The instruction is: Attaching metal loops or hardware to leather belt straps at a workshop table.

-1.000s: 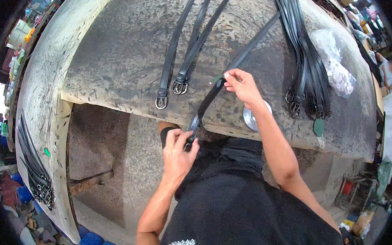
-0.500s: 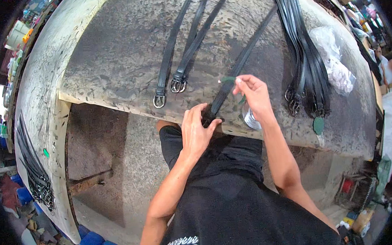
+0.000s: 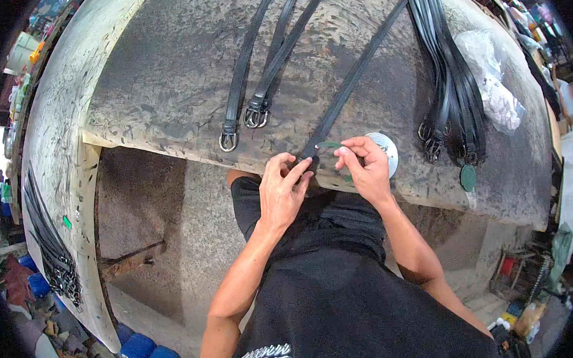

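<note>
A black belt (image 3: 353, 82) runs slantwise across the dark worktable down to its front edge. My left hand (image 3: 278, 192) is closed on the belt's near end, its fingers covering that end. Between the thumb and fingers of my right hand (image 3: 370, 177) is a thin curved green strip (image 3: 328, 145), whose pale tip is just above the belt, beside my left fingertips. Whether the tip touches the belt I cannot tell. Partly behind my right hand lies a round silvery dish (image 3: 392, 154) with small bits in it.
Left of my hands, several buckled belts (image 3: 246, 83) lie on the worktable (image 3: 163, 88). A thick bundle of belts (image 3: 450, 83) is at the right, by a green oval tag (image 3: 468, 178) and a clear plastic bag (image 3: 494, 91). More belts (image 3: 49, 249) hang over the left tabletop.
My right hand has come down and slightly left, bringing the green strip's tip close to my left fingers. More of the silvery dish shows. My left hand's fingers have shifted on the belt.
</note>
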Demonstrator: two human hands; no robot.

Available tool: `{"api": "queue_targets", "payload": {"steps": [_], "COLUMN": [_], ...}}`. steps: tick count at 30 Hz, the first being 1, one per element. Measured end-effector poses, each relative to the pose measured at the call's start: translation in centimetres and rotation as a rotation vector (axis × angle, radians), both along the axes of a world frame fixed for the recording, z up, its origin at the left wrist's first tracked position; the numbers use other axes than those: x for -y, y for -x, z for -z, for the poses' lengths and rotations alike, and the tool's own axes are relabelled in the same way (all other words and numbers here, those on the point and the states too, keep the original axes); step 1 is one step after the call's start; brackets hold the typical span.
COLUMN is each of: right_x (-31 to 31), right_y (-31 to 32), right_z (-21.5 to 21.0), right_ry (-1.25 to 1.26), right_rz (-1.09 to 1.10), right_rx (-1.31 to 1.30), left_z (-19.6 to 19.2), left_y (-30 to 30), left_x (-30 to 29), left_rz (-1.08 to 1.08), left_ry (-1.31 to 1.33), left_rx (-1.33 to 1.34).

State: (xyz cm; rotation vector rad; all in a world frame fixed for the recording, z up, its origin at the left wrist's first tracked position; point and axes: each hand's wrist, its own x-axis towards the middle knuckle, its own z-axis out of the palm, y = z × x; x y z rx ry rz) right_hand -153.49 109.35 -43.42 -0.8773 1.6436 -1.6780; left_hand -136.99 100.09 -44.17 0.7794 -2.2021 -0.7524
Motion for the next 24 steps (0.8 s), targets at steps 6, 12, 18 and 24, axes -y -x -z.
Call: {"api": "queue_targets", "payload": {"steps": [6, 12, 18, 24], "right_x": [-0.2, -0.5, -1.4, -0.8], "right_y": [0.3, 0.4, -0.5, -1.6], "right_z": [-0.1, 0.0, -0.3, 0.1], "right_ry": [0.053, 0.042, -0.019, -0.011], "right_rz": [0.027, 0.016, -0.023, -0.009], "right_rx": [0.069, 0.023, -0.048, -0.326], "left_z": [0.4, 0.9, 1.2, 1.5], "left_y": [0.3, -0.1, -1.0, -1.3], "left_x": [0.3, 1.1, 1.7, 2.2], "left_rz": [0.052, 0.146, 0.205, 0.251], "left_ry": [0.069, 0.143, 0.03, -0.059], "left_rx": [0.035, -0.051, -0.103, -0.103]}}
